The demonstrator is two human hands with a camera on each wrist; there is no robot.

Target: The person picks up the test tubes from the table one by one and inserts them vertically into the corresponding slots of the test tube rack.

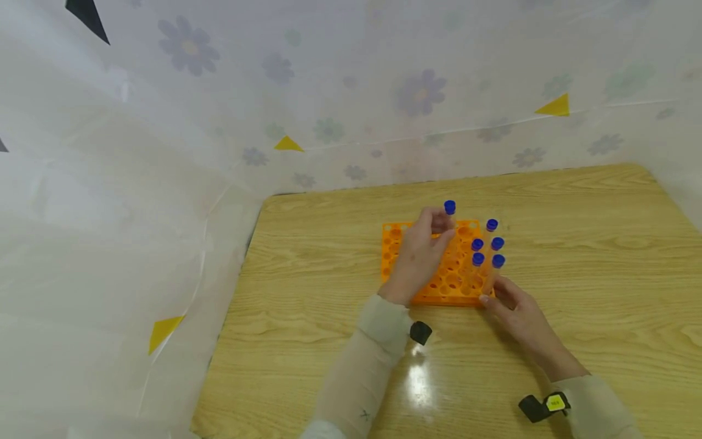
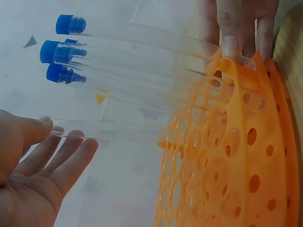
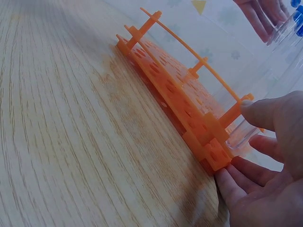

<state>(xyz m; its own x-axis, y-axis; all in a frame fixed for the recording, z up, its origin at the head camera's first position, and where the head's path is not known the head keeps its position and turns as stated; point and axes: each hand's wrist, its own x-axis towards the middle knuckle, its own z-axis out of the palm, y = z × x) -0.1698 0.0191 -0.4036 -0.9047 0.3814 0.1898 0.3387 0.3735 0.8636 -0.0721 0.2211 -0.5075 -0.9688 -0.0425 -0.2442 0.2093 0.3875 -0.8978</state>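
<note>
Above the back part of an orange test tube rack [image 1: 439, 300], my left hand [image 1: 419, 250] pinches a clear test tube [image 2: 111, 130] between thumb and fingers. Its blue cap [image 1: 450, 207] shows above the fingers in the head view. The lower end of this tube reaches the rack's top plate; whether it sits in a hole I cannot tell. Several other blue-capped tubes [image 1: 478, 259] stand in the rack's right end. My right hand [image 1: 521, 314] grips the near right corner of the rack, with the thumb [image 3: 260, 113] on the top and fingers at the base.
The rack stands on a wood-grain table [image 1: 285, 292]. Behind and to the left hang pale sheets [image 1: 351, 91] with a flower print and yellow triangles. Black wrist straps or mounts [image 1: 420, 333] hang by both sleeves.
</note>
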